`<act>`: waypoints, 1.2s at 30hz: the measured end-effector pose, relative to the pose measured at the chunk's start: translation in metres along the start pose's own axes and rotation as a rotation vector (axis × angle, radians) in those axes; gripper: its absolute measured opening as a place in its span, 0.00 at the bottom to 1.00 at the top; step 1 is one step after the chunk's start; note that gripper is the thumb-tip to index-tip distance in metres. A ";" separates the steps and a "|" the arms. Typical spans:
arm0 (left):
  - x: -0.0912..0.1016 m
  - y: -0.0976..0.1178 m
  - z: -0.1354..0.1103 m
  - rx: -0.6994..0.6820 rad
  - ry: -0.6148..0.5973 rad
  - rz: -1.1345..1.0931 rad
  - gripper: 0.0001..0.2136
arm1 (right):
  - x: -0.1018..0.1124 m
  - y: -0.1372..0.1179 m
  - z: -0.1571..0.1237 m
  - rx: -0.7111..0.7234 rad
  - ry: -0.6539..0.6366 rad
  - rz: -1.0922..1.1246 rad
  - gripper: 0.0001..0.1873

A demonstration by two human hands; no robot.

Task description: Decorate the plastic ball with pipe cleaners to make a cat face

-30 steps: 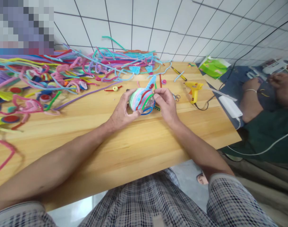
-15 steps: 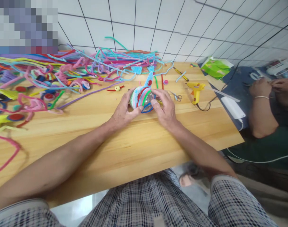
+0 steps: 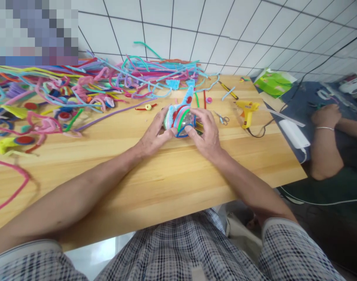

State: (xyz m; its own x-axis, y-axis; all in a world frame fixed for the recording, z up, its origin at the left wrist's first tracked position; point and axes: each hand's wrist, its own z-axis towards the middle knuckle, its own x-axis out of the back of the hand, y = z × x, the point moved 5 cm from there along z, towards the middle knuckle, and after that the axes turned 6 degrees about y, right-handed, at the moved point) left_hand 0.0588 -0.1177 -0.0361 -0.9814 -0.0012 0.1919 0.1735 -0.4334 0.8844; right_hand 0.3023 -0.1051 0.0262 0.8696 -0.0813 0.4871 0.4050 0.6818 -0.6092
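Observation:
A small ball (image 3: 180,117) wrapped in pastel, red, green and blue pipe cleaners sits on the wooden table (image 3: 172,183) between my hands. My left hand (image 3: 153,136) cups its left side, thumb pressed against the front. My right hand (image 3: 204,130) grips its right side, fingers curled over the top. A light blue pipe cleaner tail (image 3: 188,95) sticks up from the ball toward the wall.
A big tangle of coloured pipe cleaners (image 3: 79,86) covers the table's back left. Small scissors (image 3: 222,118) and a yellow glue gun (image 3: 247,111) lie to the right. Beyond the right edge, another person's arm (image 3: 321,144) rests near a white power adapter (image 3: 293,134).
My right hand has closed in over the ball's top and right side. The ball has turned slightly. The other person's arm has shifted.

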 end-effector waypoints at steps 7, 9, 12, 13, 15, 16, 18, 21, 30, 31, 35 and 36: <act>-0.003 0.002 0.002 -0.019 0.023 0.011 0.52 | -0.001 -0.002 0.000 -0.018 -0.014 0.014 0.33; -0.005 0.005 0.003 -0.038 0.031 0.029 0.51 | -0.001 -0.002 0.001 -0.038 -0.022 0.013 0.33; -0.005 0.006 0.004 -0.049 0.040 0.041 0.50 | -0.001 -0.001 0.001 -0.042 -0.025 0.020 0.34; -0.004 0.006 0.003 -0.048 0.039 0.039 0.50 | -0.001 -0.001 0.001 -0.039 -0.022 0.017 0.34; -0.003 0.004 0.002 -0.030 0.027 0.024 0.50 | 0.000 0.001 0.001 -0.035 -0.011 0.004 0.34; -0.002 0.003 0.001 -0.017 0.020 0.014 0.49 | 0.000 0.001 0.001 -0.033 -0.004 -0.001 0.34; 0.000 0.003 0.001 0.003 0.012 0.000 0.48 | 0.000 0.002 0.002 -0.025 0.010 0.002 0.34; 0.001 0.006 0.002 -0.004 0.021 0.006 0.48 | 0.000 0.002 0.001 -0.019 0.017 0.015 0.34; -0.003 0.014 0.007 -0.038 0.034 0.030 0.49 | -0.001 0.002 0.000 -0.036 -0.009 0.021 0.34; -0.002 0.014 0.007 -0.039 0.035 0.030 0.49 | -0.001 0.002 0.000 -0.027 -0.008 0.018 0.34; -0.001 0.007 0.005 -0.023 0.044 0.013 0.52 | -0.001 0.004 -0.001 0.034 -0.003 0.011 0.33; -0.001 0.004 0.004 -0.007 0.040 -0.001 0.53 | -0.001 0.005 -0.001 0.050 0.000 0.008 0.33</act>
State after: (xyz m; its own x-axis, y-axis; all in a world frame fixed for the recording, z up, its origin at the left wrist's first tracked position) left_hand 0.0613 -0.1162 -0.0310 -0.9841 -0.0368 0.1739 0.1723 -0.4394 0.8816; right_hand 0.3040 -0.1020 0.0224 0.8727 -0.0760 0.4823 0.3837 0.7176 -0.5813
